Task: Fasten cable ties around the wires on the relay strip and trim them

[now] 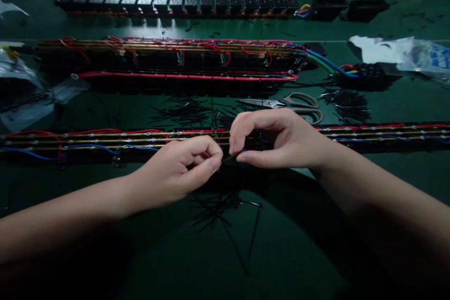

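Note:
My left hand (191,166) is closed in a pinch around a thin black cable tie (230,156), a short piece of which shows between the two hands. Facing it, my right hand (274,138) curls with thumb and index finger close together at the tie's other end. Both hands are just in front of a long black assembly (87,139) with brass rods and red and blue wires. Part of that assembly is hidden behind my fingers. Below the hands lies a small pile of black cable ties (220,208). Scissors (288,103) rest just beyond my right hand.
More cable ties lie in piles (348,105) on the green table (158,253). Farther back are a wired assembly (168,49), a connector block (365,75) and rows of black modules (176,5). Plastic bags (404,54) sit at both sides.

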A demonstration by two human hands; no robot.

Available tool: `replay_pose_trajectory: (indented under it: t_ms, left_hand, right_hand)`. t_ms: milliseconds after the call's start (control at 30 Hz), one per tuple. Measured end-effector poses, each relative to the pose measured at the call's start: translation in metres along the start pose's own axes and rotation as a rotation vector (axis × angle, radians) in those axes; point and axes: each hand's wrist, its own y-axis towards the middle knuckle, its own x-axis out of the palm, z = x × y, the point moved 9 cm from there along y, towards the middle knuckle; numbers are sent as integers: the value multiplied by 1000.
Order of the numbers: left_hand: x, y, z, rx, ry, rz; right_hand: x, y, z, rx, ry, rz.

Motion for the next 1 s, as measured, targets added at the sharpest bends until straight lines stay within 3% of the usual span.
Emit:
replay_pose_trajectory:
  t_ms: [367,700,767,833,933,1000]
  left_hand:
    - [3,1,-1,-61,-197,-51]
    - [14,4,-9,-165,-194,-103]
    - [14,3,-13,-230,-92,-138]
    - [6,1,-11,-256,157,-166]
    - [-28,-5,11,-127,662,-80]
    - [-51,-16,21,-95,814,-42]
  right_hand:
    - [2,0,3,58,36,13]
    - [0,-1,-1,-27,39,59]
    - [2,-1,1,-6,34,51]
    - [3,-1,2,16,19,52]
    - [4,-2,3,41,-13,56]
    - [5,-2,4,49,-20,51]
